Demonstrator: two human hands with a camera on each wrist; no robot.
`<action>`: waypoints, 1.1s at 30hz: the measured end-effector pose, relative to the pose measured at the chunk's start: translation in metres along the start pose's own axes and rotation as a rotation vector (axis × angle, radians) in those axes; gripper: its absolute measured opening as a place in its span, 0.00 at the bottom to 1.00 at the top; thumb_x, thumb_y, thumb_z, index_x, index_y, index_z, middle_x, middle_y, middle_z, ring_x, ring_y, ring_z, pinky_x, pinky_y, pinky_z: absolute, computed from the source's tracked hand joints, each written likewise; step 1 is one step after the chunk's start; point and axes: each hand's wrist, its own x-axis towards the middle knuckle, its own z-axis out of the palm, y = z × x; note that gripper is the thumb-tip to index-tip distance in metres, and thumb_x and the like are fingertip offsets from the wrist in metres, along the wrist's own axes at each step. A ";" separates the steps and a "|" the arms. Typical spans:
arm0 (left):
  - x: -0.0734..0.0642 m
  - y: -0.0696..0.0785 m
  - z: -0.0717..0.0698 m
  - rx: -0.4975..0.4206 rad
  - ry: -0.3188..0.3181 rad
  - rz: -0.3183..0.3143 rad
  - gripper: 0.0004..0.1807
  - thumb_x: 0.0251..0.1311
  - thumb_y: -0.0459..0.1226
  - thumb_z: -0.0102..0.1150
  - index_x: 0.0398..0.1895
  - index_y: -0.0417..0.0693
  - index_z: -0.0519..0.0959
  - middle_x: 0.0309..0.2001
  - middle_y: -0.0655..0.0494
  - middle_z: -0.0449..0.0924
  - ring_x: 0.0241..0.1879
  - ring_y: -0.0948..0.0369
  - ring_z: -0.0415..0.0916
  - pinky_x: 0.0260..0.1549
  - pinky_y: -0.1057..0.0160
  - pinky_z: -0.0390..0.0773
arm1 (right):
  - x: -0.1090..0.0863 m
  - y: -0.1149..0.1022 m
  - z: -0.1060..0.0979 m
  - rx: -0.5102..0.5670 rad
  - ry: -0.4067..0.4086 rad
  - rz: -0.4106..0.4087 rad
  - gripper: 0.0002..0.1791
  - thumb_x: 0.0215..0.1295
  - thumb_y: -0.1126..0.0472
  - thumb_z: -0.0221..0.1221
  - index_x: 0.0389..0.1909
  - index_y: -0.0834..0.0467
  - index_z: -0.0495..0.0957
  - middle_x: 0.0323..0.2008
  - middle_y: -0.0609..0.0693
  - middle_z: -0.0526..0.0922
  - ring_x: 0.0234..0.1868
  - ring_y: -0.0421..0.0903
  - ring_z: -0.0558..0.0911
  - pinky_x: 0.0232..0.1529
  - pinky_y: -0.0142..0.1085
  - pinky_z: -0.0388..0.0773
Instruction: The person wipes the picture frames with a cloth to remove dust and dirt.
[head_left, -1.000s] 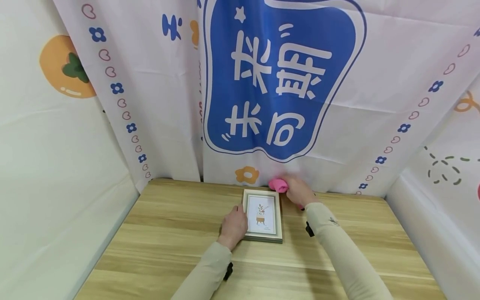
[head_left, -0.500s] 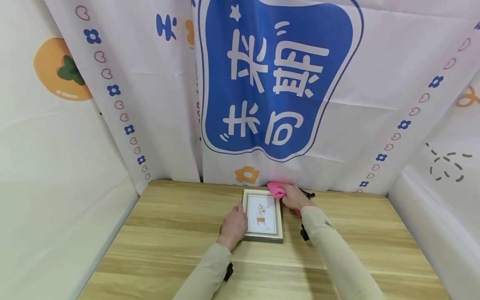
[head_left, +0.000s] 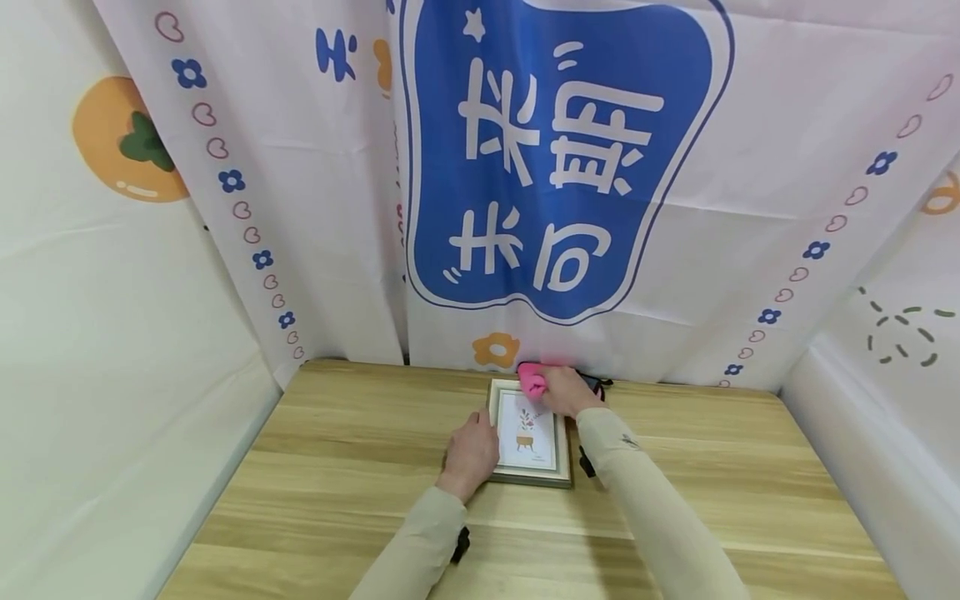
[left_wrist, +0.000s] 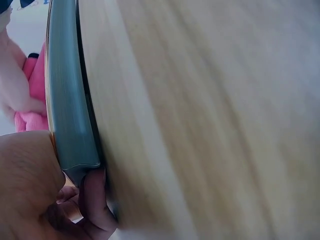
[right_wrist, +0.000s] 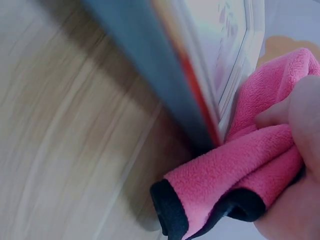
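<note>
A picture frame (head_left: 528, 437) with a pale border and a drawing of a potted plant lies face up on the wooden table (head_left: 360, 467). My left hand (head_left: 472, 450) grips its left side; in the left wrist view, fingers (left_wrist: 95, 200) curl around a corner of the grey-green edge. A pink cloth (right_wrist: 230, 165) with black trim is bunched in my right hand (head_left: 567, 392), which presses it onto the top border. Part of the cloth hangs over the frame's side in the right wrist view. The frame's upper right corner is hidden under that hand.
A white printed curtain (head_left: 690, 317) with a blue sign hangs right behind the table's back edge. White fabric walls (head_left: 127, 375) stand on both sides. A dark strap (head_left: 587, 462) shows under the right wrist.
My right hand has slid left along the frame's top edge with the pink cloth, from the upper right corner inward. My left hand keeps its hold on the frame's left side.
</note>
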 end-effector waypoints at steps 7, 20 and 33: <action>-0.001 0.001 0.000 0.003 0.021 0.007 0.11 0.76 0.34 0.57 0.50 0.32 0.74 0.39 0.41 0.80 0.30 0.47 0.83 0.26 0.49 0.86 | 0.009 -0.014 0.006 -0.018 0.021 -0.040 0.17 0.61 0.73 0.62 0.51 0.58 0.85 0.42 0.54 0.86 0.43 0.51 0.82 0.52 0.47 0.79; -0.002 0.001 -0.001 0.030 0.029 0.008 0.11 0.76 0.35 0.58 0.48 0.33 0.74 0.38 0.42 0.79 0.30 0.47 0.83 0.27 0.48 0.86 | 0.015 -0.030 0.015 -0.089 0.013 -0.070 0.13 0.59 0.71 0.66 0.45 0.59 0.85 0.40 0.53 0.88 0.43 0.51 0.85 0.53 0.47 0.83; -0.002 0.005 -0.003 0.008 0.043 0.000 0.09 0.75 0.34 0.58 0.45 0.35 0.73 0.37 0.43 0.79 0.29 0.45 0.83 0.25 0.47 0.86 | 0.023 -0.045 0.025 -0.033 0.034 -0.114 0.24 0.56 0.74 0.62 0.55 0.57 0.84 0.37 0.54 0.84 0.39 0.50 0.79 0.46 0.45 0.77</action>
